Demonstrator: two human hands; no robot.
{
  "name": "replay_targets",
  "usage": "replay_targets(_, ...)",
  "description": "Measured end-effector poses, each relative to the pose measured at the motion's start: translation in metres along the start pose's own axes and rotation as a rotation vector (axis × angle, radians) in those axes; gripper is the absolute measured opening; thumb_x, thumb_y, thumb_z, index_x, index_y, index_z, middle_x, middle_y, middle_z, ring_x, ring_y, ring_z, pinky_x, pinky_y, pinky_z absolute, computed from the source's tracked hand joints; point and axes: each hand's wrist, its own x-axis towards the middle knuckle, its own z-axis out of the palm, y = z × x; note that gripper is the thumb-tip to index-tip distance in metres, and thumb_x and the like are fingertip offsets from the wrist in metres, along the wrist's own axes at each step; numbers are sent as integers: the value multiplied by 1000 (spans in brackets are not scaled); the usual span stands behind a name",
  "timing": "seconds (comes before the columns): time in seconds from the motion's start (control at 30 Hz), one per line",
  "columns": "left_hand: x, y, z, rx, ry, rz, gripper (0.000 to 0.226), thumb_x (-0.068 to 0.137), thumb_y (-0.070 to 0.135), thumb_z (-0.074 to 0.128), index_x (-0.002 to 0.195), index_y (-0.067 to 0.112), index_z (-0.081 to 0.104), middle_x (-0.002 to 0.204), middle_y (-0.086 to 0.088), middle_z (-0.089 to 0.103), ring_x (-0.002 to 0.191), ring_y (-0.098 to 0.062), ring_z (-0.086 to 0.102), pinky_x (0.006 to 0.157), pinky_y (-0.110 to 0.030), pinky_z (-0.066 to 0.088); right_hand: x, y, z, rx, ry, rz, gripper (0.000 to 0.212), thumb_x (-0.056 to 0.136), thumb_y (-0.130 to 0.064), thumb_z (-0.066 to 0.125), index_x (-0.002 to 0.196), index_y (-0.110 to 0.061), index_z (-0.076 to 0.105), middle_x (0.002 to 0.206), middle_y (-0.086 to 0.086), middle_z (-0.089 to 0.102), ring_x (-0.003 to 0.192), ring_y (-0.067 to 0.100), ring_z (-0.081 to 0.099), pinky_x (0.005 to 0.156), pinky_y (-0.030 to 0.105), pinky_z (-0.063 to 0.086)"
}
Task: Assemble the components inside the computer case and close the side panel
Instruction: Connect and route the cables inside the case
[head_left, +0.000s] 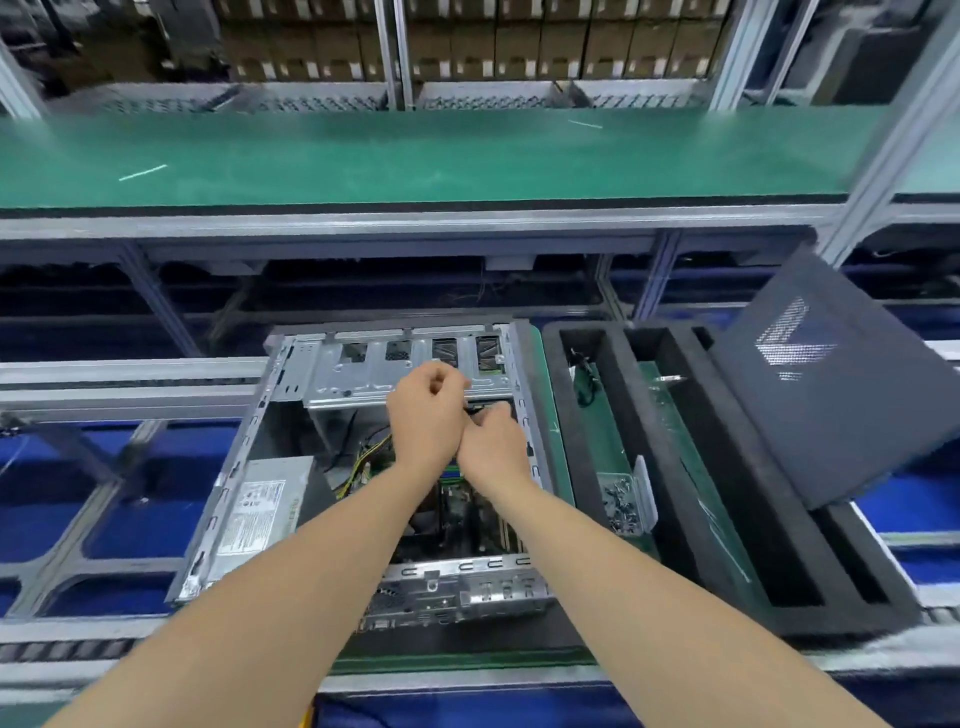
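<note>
Head view: computer case (221, 488) lies on its side at centre of the bench w/ the open side up, on a green mat. Inside: silver drive cage (363, 379) across the far end, PSU (265, 509) w/ white label in the near-left corner, mobo (462, 514) on the right half, partly hidden by the forearms. A yellow/black cable bundle (366, 454) runs btwn PSU and mobo.

Both hands are inside the case and meet at the near edge of the drive cage, touching each other. L hand (426, 415): fingers curled in tight, knuckles up, over the cage edge; can't tell if anything is in the grip. R hand (491, 447): just below and right of it, fingers bent, tips pinching a small dark part (475, 410) at the cage edge. It may be a plug; too blurred to be sure.

Side panel (841, 395) is off the case: dark, w/ a mesh vent patch, tilted, leaning on the far-right end of a black foam tray (841, 618) that sits just beside the case on the right. The tray has long slots; a clear screw box (623, 501) rests in the slot nearest the case.

Above: long green shelf (415, 156) on alu framing. Left of the case: blue bins (145, 519) under the rails.
</note>
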Motion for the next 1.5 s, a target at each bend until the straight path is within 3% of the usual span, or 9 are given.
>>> replay_targets(0.1, 12, 17, 13, -55, -20, 66, 23, 87, 19, 57, 70, 19, 72, 63, 3, 69, 68, -5, 62, 59, -23, 41, 3, -17, -20, 5, 30, -69, 23, 103, -28, 49, 90, -18, 65, 81, -3, 64, 70, 15, 59, 50, 28, 35)
replay_targets(0.33, 31, 61, 85, -95, -217, 86, 21, 91, 15, 56, 87, 24, 75, 86, 9, 74, 88, -6, 67, 76, -23, 50, 45, -19, -97, 30, 278, -70, 30, 101, -34, 53, 81, -19, 70, 83, 0, 72, 81, 21, 68, 73, 42, 58)
replay_targets(0.47, 44, 65, 145, -21, -343, -14, 27, 95, 8, 53, 97, 25, 74, 103, 7, 73, 102, -13, 65, 94, -35, 54, 91, 11, -135, 17, 283, 23, 33, 90, -29, 53, 72, -4, 65, 79, 16, 75, 65, 24, 58, 61, 35, 44)
replay_targets(0.67, 79, 31, 237, 52, -350, -309, 31, 97, 4, 51, 103, 20, 77, 115, -4, 73, 108, -26, 66, 95, -38, 56, 173, 73, -169, -60, 193, 114, 37, 89, -14, 51, 55, -18, 62, 58, -1, 60, 59, 20, 44, 44, 25, 32)
replay_targets(0.83, 107, -16, 291, 52, -369, -606, 33, 102, 5, 49, 128, 4, 68, 131, -20, 66, 123, -34, 63, 79, -30, 54, 235, 116, -174, -83, 62, 143, 35, 101, -9, 46, 114, -20, 77, 118, 8, 70, 105, 30, 63, 83, 31, 53)
replay_targets(1.03, 123, -46, 334, -256, -333, -855, 24, 106, 13, 47, 104, 11, 70, 103, -7, 75, 100, -25, 62, 89, -33, 51, 289, 132, -164, 9, -163, 199, 65, 105, -5, 41, 166, -21, 25, 163, 9, 42, 143, 29, 46, 111, 32, 41)
replay_targets(1.17, 136, -53, 349, -346, -303, -1011, 37, 106, 27, 51, 137, 9, 59, 134, -15, 64, 123, -31, 60, 110, -45, 47, 320, 135, -152, 75, -289, 314, 79, 109, -16, 47, 170, -21, -2, 174, 4, 20, 155, 27, 31, 123, 41, 32)
replay_targets(1.33, 136, -62, 356, -234, -372, -923, 33, 107, 18, 45, 133, 6, 59, 133, -16, 63, 122, -31, 59, 110, -45, 46, 327, 151, -144, -101, -231, 214, 42, 103, -12, 50, 145, -10, 48, 145, 16, 53, 129, 32, 56, 105, 43, 51)
replay_targets(1.5, 120, -49, 353, 38, -170, -692, 11, 97, 13, 62, 96, 15, 73, 92, -5, 67, 82, -21, 63, 68, -28, 50, 297, 154, -150, 117, -27, 137, 16, 98, -10, 54, 106, -14, 68, 107, 9, 72, 90, 21, 61, 77, 33, 50)
